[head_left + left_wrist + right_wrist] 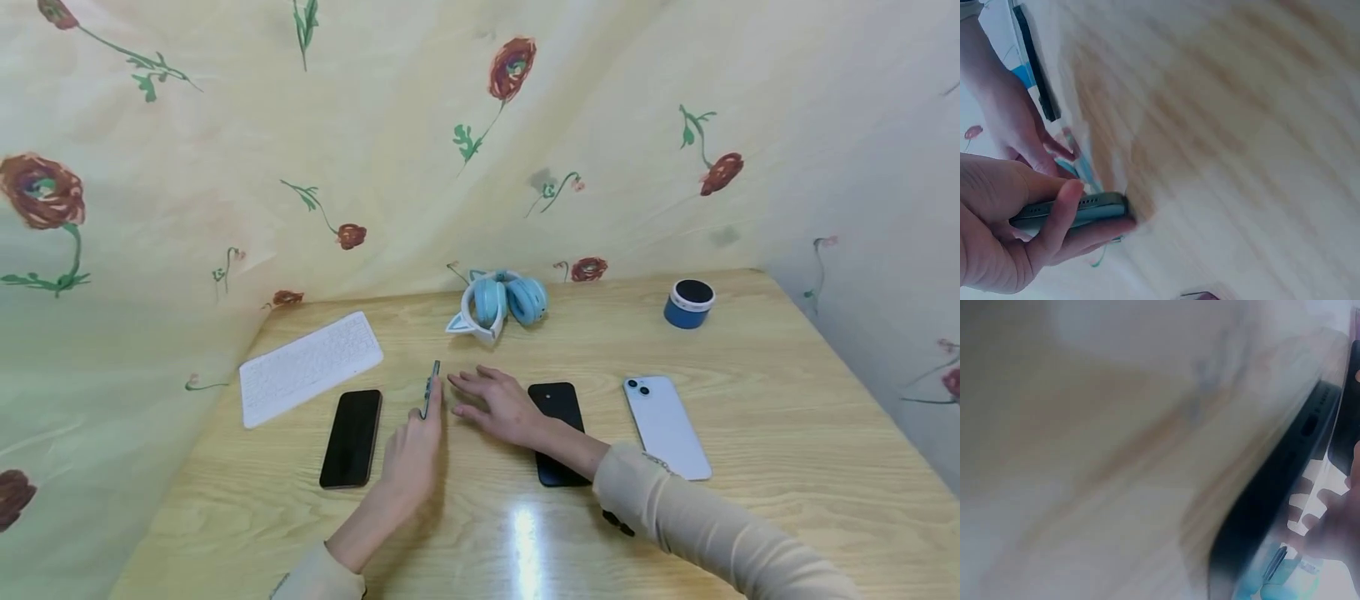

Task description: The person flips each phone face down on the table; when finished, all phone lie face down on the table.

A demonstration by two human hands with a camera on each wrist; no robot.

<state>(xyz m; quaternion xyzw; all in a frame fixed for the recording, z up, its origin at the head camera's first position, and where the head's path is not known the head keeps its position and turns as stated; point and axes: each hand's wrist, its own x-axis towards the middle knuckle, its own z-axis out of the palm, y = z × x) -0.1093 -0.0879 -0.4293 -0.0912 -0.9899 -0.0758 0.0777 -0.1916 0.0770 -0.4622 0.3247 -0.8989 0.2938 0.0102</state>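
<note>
My left hand (411, 457) grips a greenish smartphone (431, 392) tipped up on its edge, its thin side facing the head view. In the left wrist view, the fingers wrap round this phone's (1099, 211) lower end, where the speaker holes show. Just to its right, my right hand (501, 408) hovers with fingers extended and slightly spread, holding nothing. Beneath the right wrist lies a black smartphone (557, 403), back up and partly hidden by the forearm. A second dark phone (351, 439) lies screen up, left of the left hand.
A white keyboard (311, 367) lies at the back left. Blue and white cat-ear headphones (489, 304) rest at the back middle. Toward the right are a white phone (670, 429), back up, and a small blue round speaker (688, 304). Flowered cloth (405, 150) hangs behind the table.
</note>
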